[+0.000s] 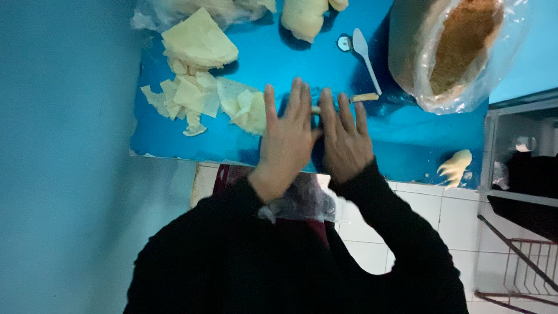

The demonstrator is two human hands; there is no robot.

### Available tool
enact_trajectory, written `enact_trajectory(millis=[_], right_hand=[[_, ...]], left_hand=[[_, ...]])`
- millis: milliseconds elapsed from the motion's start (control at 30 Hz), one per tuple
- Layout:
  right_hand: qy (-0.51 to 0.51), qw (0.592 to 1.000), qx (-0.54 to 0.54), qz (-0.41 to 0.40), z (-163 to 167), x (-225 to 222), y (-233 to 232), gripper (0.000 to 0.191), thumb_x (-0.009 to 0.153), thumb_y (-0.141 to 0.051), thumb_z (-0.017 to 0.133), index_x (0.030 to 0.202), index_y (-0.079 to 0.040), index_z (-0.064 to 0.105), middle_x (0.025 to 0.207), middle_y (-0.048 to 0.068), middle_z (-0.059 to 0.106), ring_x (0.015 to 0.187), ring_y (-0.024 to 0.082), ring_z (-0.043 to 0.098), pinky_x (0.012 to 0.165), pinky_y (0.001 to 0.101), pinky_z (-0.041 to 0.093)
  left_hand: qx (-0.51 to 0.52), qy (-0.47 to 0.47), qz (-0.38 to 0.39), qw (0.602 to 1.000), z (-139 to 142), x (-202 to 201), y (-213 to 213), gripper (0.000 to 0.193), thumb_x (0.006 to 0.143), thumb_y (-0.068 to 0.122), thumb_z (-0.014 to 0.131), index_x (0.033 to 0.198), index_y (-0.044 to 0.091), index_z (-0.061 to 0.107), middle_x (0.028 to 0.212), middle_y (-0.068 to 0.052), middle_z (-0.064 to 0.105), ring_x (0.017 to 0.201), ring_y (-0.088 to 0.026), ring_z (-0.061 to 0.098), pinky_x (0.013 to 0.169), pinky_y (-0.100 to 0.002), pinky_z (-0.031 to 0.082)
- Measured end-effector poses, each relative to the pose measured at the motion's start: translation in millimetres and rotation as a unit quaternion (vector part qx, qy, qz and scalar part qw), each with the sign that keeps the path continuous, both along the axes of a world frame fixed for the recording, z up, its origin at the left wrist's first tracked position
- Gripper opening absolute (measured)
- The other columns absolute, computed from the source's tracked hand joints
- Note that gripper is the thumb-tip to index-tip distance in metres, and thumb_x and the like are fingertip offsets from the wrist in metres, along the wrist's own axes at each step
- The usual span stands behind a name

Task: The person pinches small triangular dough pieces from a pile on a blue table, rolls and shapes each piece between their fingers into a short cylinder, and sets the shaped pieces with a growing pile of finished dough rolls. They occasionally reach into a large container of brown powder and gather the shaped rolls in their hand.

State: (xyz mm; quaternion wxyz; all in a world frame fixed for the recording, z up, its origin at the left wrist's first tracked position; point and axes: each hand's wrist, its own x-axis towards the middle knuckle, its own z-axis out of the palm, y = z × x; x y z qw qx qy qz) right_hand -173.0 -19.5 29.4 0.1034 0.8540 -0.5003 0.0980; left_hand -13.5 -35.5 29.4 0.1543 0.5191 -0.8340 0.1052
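Left hand [286,135] and right hand [344,136] flat, fingers spread, pressing thin tan dough roll [363,97] onto blue tabletop [407,139]; white plastic spoon [365,55] just beyond.

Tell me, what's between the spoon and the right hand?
In the head view, the end of a thin dough roll lies between the spoon and the right hand, on the blue table.

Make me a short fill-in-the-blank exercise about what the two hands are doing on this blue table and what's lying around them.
1. Both hands, left hand and right hand, lie flat over a thin ____ of dough.
2. The table top is coloured ____.
3. The white spoon lies beside a plastic-lined container of ____ crumbs.
4. Thin pale sheets are piled on the person's ____ side.

Missing words: roll; blue; brown; left
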Motion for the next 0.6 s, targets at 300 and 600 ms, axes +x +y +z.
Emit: enact_trajectory(millis=[300,600], right_hand=[[-0.107,0.994,-0.002,-0.032,-5.9,-16.2,-20.6,0.073,0.101,-0.011,0.07,0.165,-0.01,0.035,0.124,0.003,0.069,0.119,0.028,0.058,0.1,0.05,0.038],[-0.105,0.984,-0.122,-0.076,22.5,-34.3,-2.1,0.071,0.103,0.006,0.066,0.164,-0.011,0.033,0.144,0.016,0.065,0.125,0.03,0.061,0.107,0.0421,0.049]], left_hand=[[-0.004,0.113,0.112,0.987,16.7,79.5,8.0,0.031,0.101,0.028,0.076,0.12,0.005,0.066,0.117,-0.011,0.064,0.113,-0.029,0.056,0.102,-0.056,0.036],[0.142,0.508,0.062,0.847,21.4,95.1,7.2,0.012,0.107,0.013,0.066,0.111,0.003,0.068,0.095,-0.007,0.073,0.083,-0.017,0.073,0.071,-0.031,0.054]])
